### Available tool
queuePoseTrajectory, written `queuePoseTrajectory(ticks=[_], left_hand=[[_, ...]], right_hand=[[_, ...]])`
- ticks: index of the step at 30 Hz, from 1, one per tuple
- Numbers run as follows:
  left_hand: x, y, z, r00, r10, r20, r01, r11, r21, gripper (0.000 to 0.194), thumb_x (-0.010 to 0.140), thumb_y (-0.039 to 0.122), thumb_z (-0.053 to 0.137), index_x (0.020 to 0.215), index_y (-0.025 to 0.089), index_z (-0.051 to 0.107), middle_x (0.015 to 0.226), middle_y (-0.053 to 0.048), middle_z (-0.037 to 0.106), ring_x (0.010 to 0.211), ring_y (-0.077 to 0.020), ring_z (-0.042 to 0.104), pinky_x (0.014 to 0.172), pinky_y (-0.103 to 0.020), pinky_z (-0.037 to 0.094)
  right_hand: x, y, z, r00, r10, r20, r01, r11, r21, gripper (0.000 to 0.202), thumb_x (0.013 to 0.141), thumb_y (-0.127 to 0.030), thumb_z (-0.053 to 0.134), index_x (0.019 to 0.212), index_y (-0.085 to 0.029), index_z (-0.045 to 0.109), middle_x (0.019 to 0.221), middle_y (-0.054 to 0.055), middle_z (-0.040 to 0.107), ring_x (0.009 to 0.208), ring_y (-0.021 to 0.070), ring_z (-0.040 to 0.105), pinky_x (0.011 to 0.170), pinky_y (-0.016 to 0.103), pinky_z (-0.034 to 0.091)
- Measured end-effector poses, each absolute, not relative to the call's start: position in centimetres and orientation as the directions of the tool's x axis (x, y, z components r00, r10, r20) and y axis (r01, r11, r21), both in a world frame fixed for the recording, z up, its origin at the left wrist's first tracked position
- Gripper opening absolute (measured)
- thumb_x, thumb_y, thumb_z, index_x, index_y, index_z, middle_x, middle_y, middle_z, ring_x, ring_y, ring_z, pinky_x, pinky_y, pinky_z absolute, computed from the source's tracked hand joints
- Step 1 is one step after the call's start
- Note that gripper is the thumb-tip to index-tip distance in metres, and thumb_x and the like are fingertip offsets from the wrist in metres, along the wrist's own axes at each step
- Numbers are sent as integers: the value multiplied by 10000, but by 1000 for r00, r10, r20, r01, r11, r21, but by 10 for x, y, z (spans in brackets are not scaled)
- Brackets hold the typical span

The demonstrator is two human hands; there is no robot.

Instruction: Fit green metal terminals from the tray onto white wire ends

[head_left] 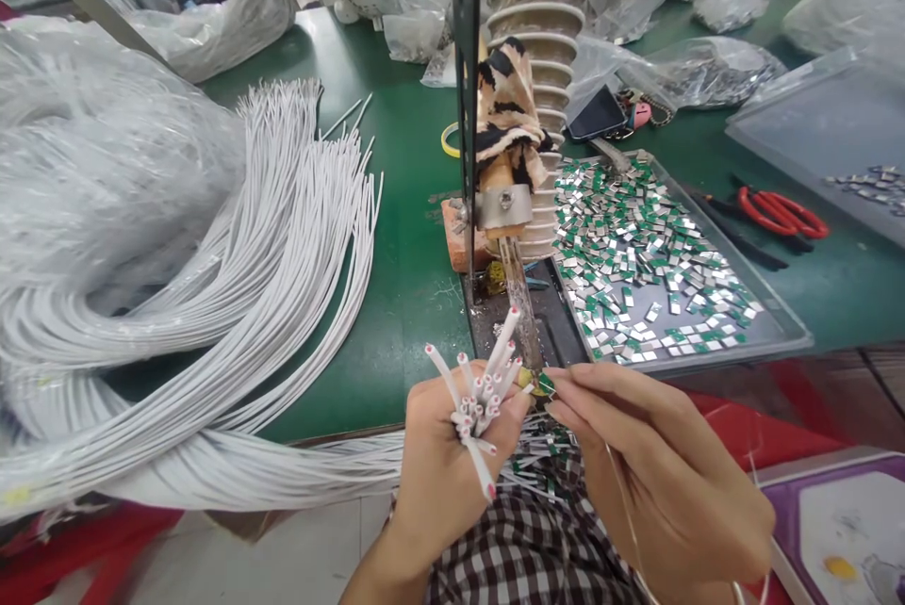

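One bundle of slim white round cables (484,400), too crowded to count, fills the left hand (447,454), fist curled upright; the right hand (654,468), fingers leftward, pinches one small green circuit board (545,384) — by the green table's (406,303) near edge.

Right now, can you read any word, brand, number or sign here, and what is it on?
None that I can read.
Purple-edged panel: faint marks, too blurred to read.
Small green-and-silver boards: too small to tell any lettering.
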State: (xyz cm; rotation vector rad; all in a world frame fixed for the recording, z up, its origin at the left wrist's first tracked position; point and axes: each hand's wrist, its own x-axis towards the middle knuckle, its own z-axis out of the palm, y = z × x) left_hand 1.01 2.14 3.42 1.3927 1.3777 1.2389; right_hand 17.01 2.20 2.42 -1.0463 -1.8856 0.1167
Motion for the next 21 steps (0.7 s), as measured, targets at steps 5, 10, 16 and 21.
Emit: queuePoseTrajectory(ticks=[5,10,16,21], left_hand=[[12,19,32,-98,990,99,190,-79,979,165,864,150,627,710,181,677,775,-22,746,779,-174,694,706,-237,523],[11,17,32,-80,994,78,166,-63,984,188,854,130,613,680,178,664,754,-27,742,765,-181,694,698,-248,523],[11,18,33,-72,993,93,213,-76,974,195,847,101,603,670,170,648,752,-26,725,763,-163,676,696,-232,502],[6,20,33,97,993,62,288,-88,954,201,860,128,615,665,161,652,760,-17,653,732,-132,607,673,-214,460]], right_hand=[[170,21,27,-189,714,674,586,633,-506,352,822,-29,675,1146,-166,679,1110,50,706,956,130,690,954,217,569],[171,22,29,-193,731,654,561,629,-538,265,834,-20,651,1059,-158,673,1026,57,712,914,120,694,912,201,561],[169,23,22,-118,829,547,427,539,-726,181,954,-108,436,931,-188,596,772,17,641,754,121,646,704,239,547],[166,28,24,-158,920,359,472,390,-790,117,923,-162,574,819,-188,623,701,-21,632,599,70,582,584,174,484]])
